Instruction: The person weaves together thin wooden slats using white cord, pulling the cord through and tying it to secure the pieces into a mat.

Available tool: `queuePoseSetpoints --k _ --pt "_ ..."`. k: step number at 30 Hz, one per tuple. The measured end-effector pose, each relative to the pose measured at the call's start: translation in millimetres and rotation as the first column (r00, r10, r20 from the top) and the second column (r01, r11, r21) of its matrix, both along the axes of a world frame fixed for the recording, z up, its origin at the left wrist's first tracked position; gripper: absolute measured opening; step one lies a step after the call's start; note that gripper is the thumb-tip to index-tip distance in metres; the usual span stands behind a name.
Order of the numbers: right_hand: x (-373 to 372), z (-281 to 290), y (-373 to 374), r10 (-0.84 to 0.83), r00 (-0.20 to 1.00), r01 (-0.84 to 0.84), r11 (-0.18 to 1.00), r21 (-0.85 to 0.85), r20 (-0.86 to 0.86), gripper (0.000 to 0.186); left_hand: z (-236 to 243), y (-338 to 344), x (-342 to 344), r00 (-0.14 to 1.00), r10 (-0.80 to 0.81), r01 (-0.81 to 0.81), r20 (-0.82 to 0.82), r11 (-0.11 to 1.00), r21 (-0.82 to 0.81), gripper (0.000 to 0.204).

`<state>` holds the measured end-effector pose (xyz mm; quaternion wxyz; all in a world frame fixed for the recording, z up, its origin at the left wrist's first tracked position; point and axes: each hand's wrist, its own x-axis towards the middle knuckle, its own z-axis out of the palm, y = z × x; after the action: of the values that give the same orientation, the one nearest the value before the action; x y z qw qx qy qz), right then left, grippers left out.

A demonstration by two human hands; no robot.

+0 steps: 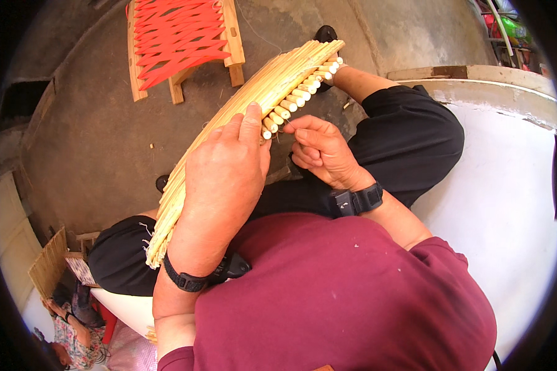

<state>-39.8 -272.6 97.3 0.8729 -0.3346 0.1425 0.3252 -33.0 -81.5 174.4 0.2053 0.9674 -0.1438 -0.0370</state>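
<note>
A long, curved mat of pale yellow stalks (229, 117) slants across my lap, with a row of cut round stalk ends (296, 101) along its right edge. My left hand (224, 167) grips the mat near its middle, fingers laid over the top and thumb at the right edge. Just right of that edge, my right hand (323, 148) is closed in a pinch by the lowest stalk ends. A thin strand seems to run from its fingertips to the stalks, too fine to make out clearly. Frayed pale ends show at the mat's near left tip.
A wooden frame laced with red straps (179, 37) stands on the concrete floor (99, 130) ahead. To the right is a white surface (501, 179). At lower left, another person in a patterned sleeve (74, 340) is beside an upright stalk panel (48, 263).
</note>
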Motion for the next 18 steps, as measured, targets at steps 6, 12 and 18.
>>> queuePoseSetpoints --k 6,12,18 --pt "6 12 7 -0.061 0.998 0.060 0.996 -0.063 -0.005 0.016 -2 2 8 1.000 0.017 -0.017 -0.011 1.000 -0.009 0.038" --pt "12 14 18 -0.088 0.996 0.089 0.993 -0.081 0.020 0.015 -2 8 14 0.999 0.034 -0.033 0.038 0.999 -0.029 0.036" --pt "21 13 26 -0.119 0.990 0.129 0.983 -0.133 0.078 0.014 4 12 20 0.999 0.044 -0.044 -0.013 0.998 -0.046 0.034"
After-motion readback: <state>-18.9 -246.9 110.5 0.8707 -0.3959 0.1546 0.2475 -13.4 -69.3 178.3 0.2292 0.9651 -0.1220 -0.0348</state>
